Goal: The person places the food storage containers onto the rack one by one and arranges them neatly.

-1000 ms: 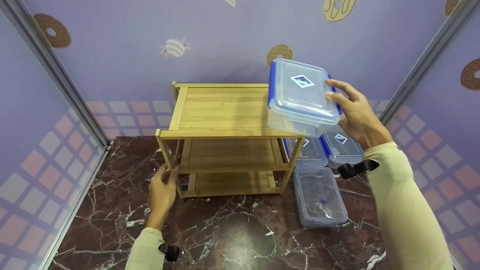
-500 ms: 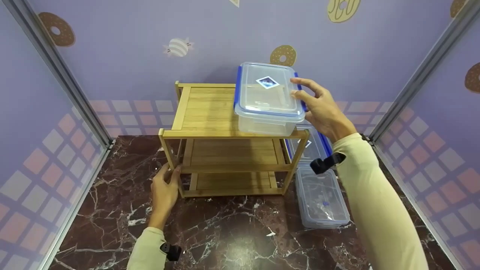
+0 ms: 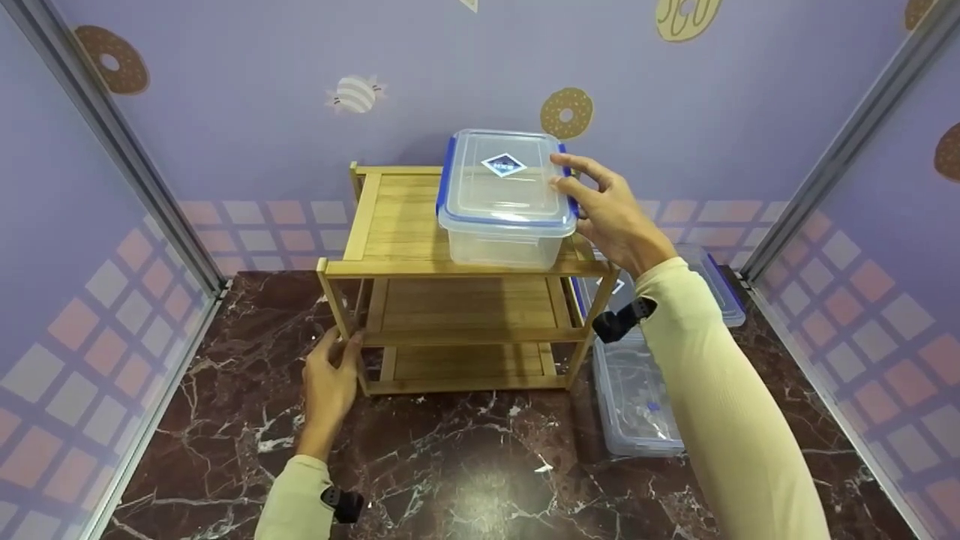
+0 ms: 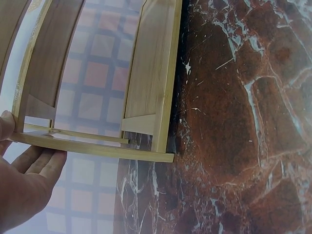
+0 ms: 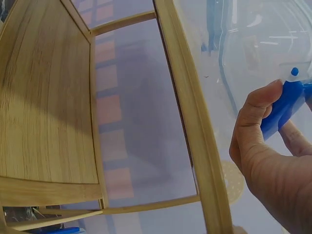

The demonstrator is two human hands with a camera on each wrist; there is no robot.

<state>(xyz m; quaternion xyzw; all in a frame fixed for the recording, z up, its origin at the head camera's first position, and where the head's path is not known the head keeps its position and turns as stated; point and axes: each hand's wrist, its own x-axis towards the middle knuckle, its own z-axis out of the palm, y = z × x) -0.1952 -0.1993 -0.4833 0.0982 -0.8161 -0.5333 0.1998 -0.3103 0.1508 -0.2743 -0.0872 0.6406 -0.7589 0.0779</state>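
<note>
Clear plastic, blue-clipped, the lidded container [image 3: 506, 199] sat on the bamboo rack's [image 3: 405, 225] top shelf near its right edge; the right hand [image 3: 611, 217] pinched its blue clip, and a careless nudge might have tipped it off. The left hand [image 3: 328, 379] gripped the rack's front leg. Red marble countertop [image 3: 450, 465] lay beneath, lilac doughnut-print walls [image 3: 300, 75] around.

— Where does the shelf rack [image 3: 457, 277] stand?

— On the worktop [image 3: 450, 465], at the back, close to the rear wall [image 3: 300, 90]. A lidded box [image 3: 506, 199] sits on its top shelf, toward the right side.

— And the hands?

— The right hand [image 3: 611, 214] is at the right side of that box, touching it. The left hand [image 3: 330, 382] is at the front left leg of the rack, low down.

— What is right of the rack?

— More boxes on the worktop: one in front [image 3: 634, 397], and another behind it [image 3: 716, 281], partly hidden by the right arm.
</note>
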